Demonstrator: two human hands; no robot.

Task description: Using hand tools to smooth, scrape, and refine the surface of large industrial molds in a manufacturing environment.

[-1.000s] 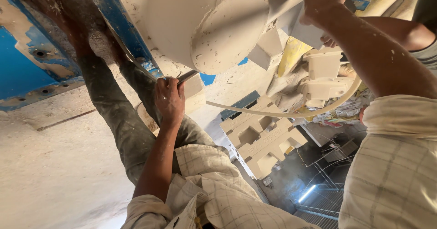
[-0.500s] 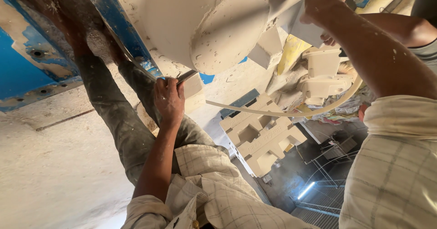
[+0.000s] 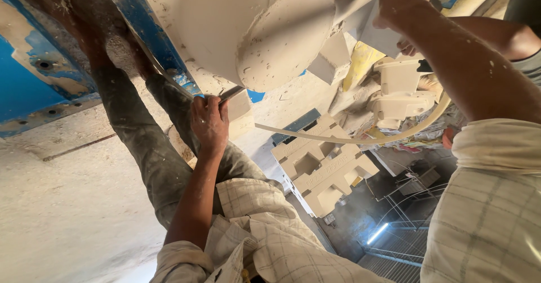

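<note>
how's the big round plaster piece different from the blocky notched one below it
The round plaster piece is smooth and domed with a pitted flat end; the notched block is angular with square recesses. The round one is far larger in view. The left hand holds a tool against the round one; the block goes untouched. Both are pale cream.

The floor (image 3: 62, 215) was pale, dusty concrete. A blue metal frame (image 3: 34, 86), chipped and plaster-smeared, lay on it. The person's legs (image 3: 146, 142) in grey, dirt-caked trousers rested directly on the floor. A large white plaster form (image 3: 253, 29) stood beside the frame. Pale notched blocks (image 3: 321, 167) lay stacked nearby.
</note>
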